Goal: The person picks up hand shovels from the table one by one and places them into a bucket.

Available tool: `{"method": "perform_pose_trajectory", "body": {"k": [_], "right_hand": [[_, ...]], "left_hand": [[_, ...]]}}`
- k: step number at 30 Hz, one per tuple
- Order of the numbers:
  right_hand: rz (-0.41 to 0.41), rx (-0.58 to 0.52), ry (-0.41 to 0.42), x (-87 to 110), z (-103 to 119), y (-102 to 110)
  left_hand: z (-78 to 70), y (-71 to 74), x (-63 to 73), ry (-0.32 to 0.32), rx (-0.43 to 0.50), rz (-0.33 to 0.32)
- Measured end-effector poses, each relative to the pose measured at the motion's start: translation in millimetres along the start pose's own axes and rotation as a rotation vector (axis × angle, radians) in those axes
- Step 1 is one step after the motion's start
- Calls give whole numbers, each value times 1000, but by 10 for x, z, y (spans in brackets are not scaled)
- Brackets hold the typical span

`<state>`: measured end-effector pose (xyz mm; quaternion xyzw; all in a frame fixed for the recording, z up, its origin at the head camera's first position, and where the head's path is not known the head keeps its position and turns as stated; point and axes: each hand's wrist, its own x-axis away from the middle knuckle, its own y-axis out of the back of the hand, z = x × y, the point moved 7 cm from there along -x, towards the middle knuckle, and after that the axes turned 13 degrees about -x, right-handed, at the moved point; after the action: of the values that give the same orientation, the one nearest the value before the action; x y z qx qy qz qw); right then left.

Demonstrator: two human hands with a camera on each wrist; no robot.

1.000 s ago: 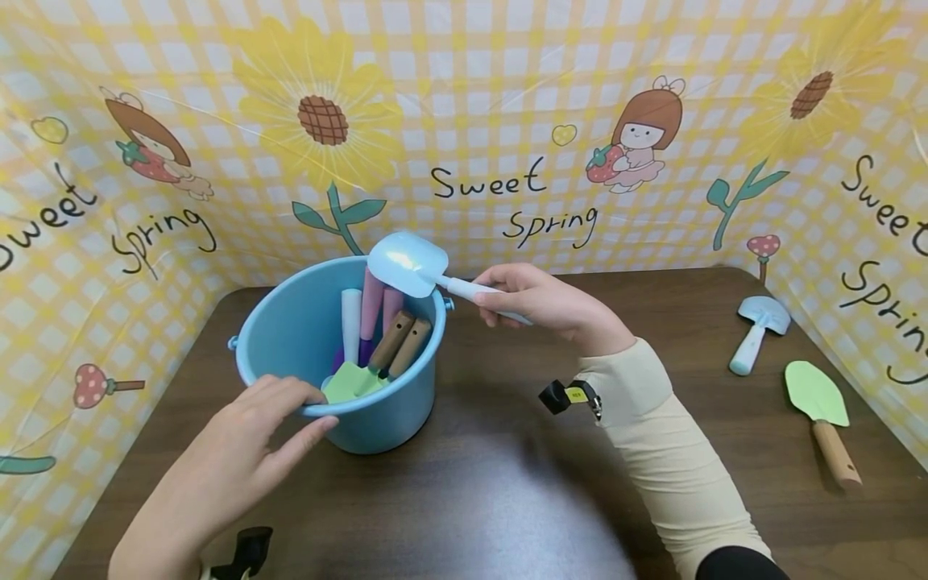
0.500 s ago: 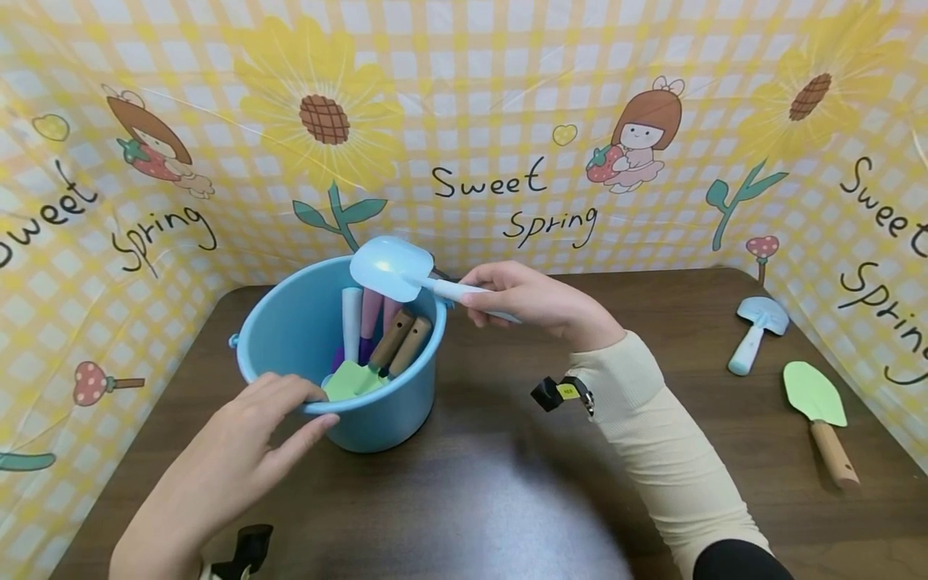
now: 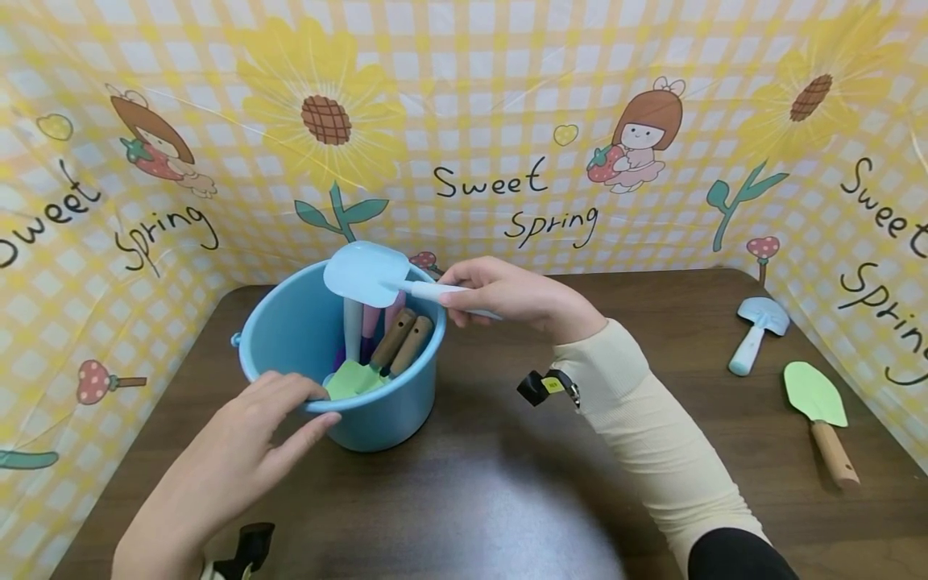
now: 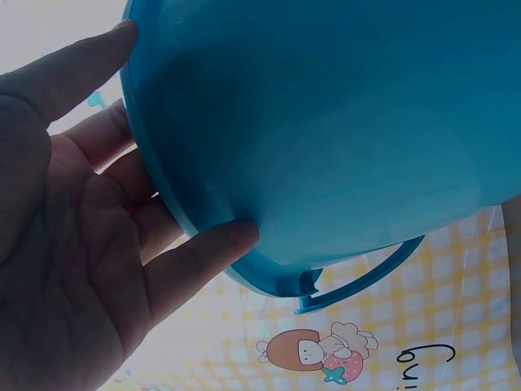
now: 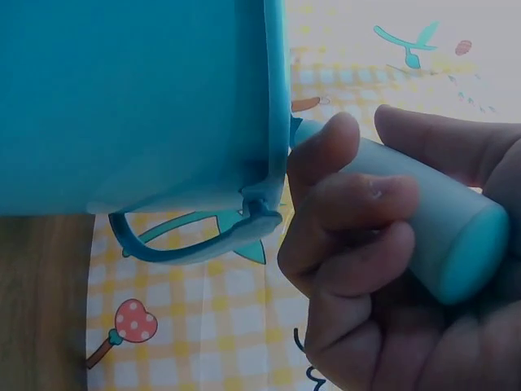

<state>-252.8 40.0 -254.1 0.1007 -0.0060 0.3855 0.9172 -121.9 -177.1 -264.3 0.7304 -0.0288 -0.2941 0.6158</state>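
My right hand (image 3: 511,294) grips the pale handle of a light blue toy shovel (image 3: 366,274), whose blade is over the mouth of a blue bucket (image 3: 395,415). In the right wrist view, fingers curl around that handle (image 5: 415,212) beside the bucket's rim. At the bucket's near left rim, my left hand (image 3: 254,451) holds on, its thumb outside and other fingertips over the edge. Inside the bucket stand several tools: a green-bladed trowel (image 3: 351,379), brown wooden handles (image 3: 391,338), pink handles and a pale blue handle (image 3: 352,330).
A small light blue tool (image 3: 757,330) with a wide head lies on the dark wooden table (image 3: 471,483) at the right. Near it lies a green trowel (image 3: 819,403) with a wooden handle. A yellow checked cloth (image 3: 493,89) encloses the back and sides.
My right hand has moved left with the shovel, carrying its blade from the bucket's right rim farther over the mouth. The left hand stays at the rim.
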Motion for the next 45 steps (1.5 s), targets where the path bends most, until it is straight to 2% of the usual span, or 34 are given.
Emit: {"method": "perform_pose_trajectory", "body": {"k": [7, 18, 35, 40, 45], "right_hand": [[43, 28, 10, -75, 99, -48], [125, 87, -23, -207, 224, -157], [222, 231, -131, -413, 314, -310], [234, 266, -163, -476, 331, -341], [289, 328, -181, -536, 370, -402]], "left_hand": [[18, -3, -6, 11, 1, 20], [11, 5, 2, -2, 5, -5], [-1, 21, -4, -10, 7, -17], [5, 16, -2, -5, 11, -9], [22, 10, 0, 10, 17, 10]]}}
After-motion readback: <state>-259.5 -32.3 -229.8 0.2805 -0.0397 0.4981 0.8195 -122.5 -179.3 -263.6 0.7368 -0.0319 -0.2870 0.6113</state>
